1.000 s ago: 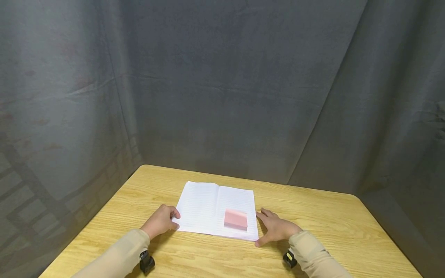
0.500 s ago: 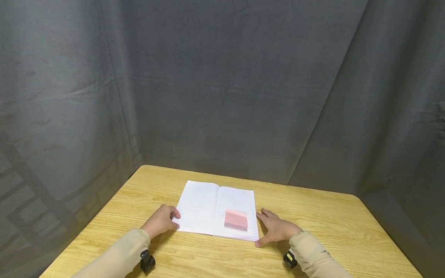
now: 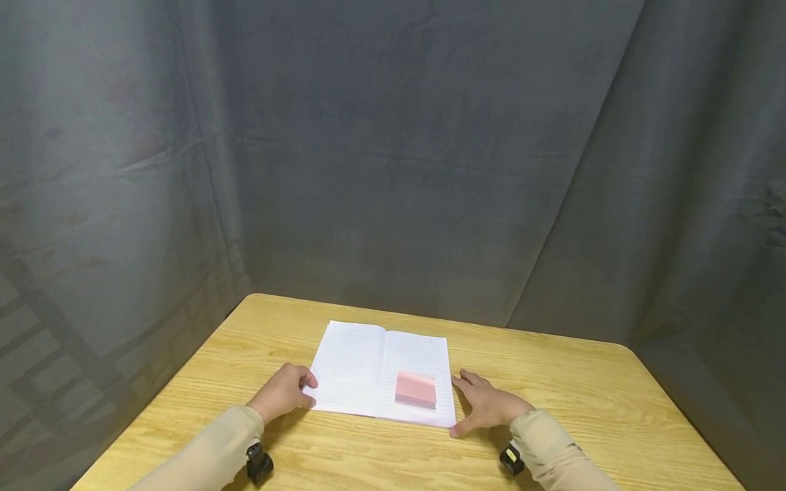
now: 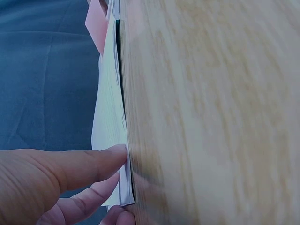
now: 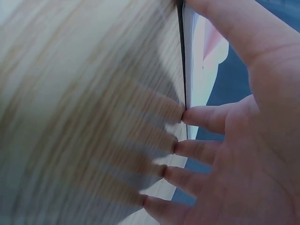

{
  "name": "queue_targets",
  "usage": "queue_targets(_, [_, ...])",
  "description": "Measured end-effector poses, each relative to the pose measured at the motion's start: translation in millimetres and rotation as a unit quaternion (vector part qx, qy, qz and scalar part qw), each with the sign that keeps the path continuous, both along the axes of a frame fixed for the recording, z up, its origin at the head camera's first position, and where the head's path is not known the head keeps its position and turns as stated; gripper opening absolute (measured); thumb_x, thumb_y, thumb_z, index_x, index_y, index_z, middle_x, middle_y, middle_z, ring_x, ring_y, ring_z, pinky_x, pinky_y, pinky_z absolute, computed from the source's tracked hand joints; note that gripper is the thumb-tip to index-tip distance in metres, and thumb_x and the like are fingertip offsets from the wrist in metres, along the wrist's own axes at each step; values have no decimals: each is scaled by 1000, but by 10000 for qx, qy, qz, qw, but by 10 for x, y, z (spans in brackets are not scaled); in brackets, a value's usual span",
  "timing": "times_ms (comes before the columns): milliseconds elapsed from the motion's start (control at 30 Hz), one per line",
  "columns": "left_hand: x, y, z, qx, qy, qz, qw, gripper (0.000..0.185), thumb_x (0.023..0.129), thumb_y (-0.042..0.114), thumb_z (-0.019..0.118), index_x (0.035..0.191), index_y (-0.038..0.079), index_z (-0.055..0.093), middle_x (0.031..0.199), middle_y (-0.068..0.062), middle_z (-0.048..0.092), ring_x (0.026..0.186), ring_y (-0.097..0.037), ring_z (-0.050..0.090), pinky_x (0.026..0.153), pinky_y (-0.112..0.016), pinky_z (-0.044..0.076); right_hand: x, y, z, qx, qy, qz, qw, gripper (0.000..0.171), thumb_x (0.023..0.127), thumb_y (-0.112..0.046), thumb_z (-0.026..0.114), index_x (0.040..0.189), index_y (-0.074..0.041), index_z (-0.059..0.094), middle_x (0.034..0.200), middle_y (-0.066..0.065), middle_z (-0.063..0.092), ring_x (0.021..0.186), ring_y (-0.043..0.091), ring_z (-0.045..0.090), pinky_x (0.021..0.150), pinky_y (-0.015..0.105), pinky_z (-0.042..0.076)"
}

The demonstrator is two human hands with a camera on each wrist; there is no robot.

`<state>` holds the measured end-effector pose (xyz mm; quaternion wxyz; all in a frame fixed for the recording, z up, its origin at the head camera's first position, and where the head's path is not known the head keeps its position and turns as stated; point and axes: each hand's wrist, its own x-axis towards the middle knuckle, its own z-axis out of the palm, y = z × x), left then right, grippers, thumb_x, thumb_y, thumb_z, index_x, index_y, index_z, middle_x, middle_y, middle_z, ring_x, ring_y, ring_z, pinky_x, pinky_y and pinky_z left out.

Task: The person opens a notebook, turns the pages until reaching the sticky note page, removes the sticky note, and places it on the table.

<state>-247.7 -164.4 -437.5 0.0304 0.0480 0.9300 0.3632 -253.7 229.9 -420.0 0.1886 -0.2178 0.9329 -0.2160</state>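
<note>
An open lined notebook (image 3: pixel 350 361) lies flat on the wooden table, with a pink sticky note pad (image 3: pixel 415 389) on its right-hand page. My left hand (image 3: pixel 284 392) holds the notebook's near left corner, thumb and index finger curled about it. In the left wrist view the thumb (image 4: pixel 101 164) touches the page edges. Along the right edge, my right hand (image 3: pixel 488 404) lies with fingers spread. Its fingertips touch the table beside the notebook's edge, and its thumb is at the near right corner. Only the pad's pink edge (image 5: pixel 212 42) shows in the right wrist view.
The light wooden table (image 3: pixel 552 382) has rounded far corners. Grey curtains (image 3: pixel 393 170) hang behind it and along both sides. Each wrist carries a small black camera, the left camera (image 3: pixel 259 464) below the sleeve cuff.
</note>
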Motion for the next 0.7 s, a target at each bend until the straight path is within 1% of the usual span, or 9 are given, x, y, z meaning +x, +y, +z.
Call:
queue_targets(100, [1,-2,-4,13,38,1,10000,24,69,-3,81,86,3,65,84,-5,56,77,-19,48,71,-35,45,-14,33,15,-105,-74,96,9999,110,75,-52,77,150,6,21,154,33,13,140,54,16,105,68,26])
queue_targets(167, [5,-4,-2,14,44,-4,10000,24,69,-3,80,86,3,65,84,-5,56,77,-19,48,71,-35,45,-33,59,36,-297,-94,209,9993,109,77,-51,76,149,8,20,153,34,15,140,54,17,106,68,24])
queue_targets(267, [11,-8,8,-10,32,-6,10000,24,69,-3,80,86,3,65,85,-5,56,78,-19,49,72,-35,45,-71,85,72,-748,-28,351,9966,102,82,-45,74,148,11,20,151,35,20,138,54,21,107,66,24])
queue_targets(333, [13,-12,12,-24,18,2,10000,24,69,-2,81,86,3,65,85,-5,56,78,-19,49,72,-35,45,-95,85,90,-1140,29,328,9929,93,85,-37,73,146,12,23,150,35,25,136,54,25,106,65,27])
queue_targets(367, [14,-13,14,-22,9,6,10000,24,69,-2,81,86,3,65,85,-5,56,78,-19,48,72,-35,45,-107,79,92,-1369,34,289,9902,88,87,-33,72,146,12,24,149,34,27,135,54,28,105,64,30])
queue_targets(467, [17,-18,19,-35,-30,18,10000,24,69,-2,81,87,3,65,85,-5,56,78,-19,48,72,-35,45,-134,37,77,-1980,62,102,9801,73,89,-24,70,144,8,33,143,31,39,127,50,42,100,56,41])
queue_targets(533, [18,-16,22,-26,-62,27,10000,24,69,-2,81,87,3,65,85,-5,56,78,-19,49,72,-35,46,-137,-4,56,-2404,-13,-68,9706,65,90,-19,69,141,6,38,136,29,46,118,44,51,94,47,49])
queue_targets(600, [18,-10,26,-31,-89,34,9999,24,69,-2,80,88,3,65,85,-5,57,78,-19,49,73,-36,46,-136,-45,30,-2693,-87,-241,9627,59,90,-17,69,137,5,43,128,27,51,108,35,57,87,37,51])
queue_targets(700, [13,2,30,-23,-91,38,9999,24,69,-2,80,88,3,65,85,-5,58,78,-19,49,73,-36,47,-128,-90,-17,-3054,-347,-420,9507,55,89,-13,69,133,9,45,120,28,53,98,25,57,80,29,51])
